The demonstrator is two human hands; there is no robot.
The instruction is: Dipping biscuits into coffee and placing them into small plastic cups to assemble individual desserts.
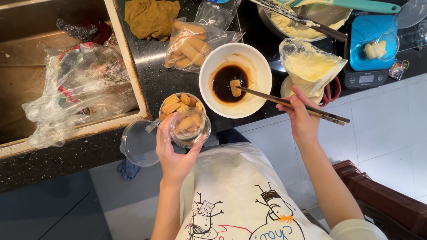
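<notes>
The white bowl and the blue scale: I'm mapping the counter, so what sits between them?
In the head view, a plastic piping bag of pale cream stands between the white bowl and the blue scale.

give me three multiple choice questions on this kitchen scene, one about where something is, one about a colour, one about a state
1. Where is the biscuit piece held by the chopsticks?
A. in the white bowl's dark liquid
B. on the blue scale
C. in the sink

2. What colour is the scale?
A. red
B. blue
C. green

3. What state is the clear cup in the left hand?
A. lidded
B. upside down
C. open, biscuits inside

Answers: 1 A, the right hand dips the piece into the white bowl. 2 B, its top is bright blue. 3 C, the cup has no lid and brown pieces show inside.
</notes>
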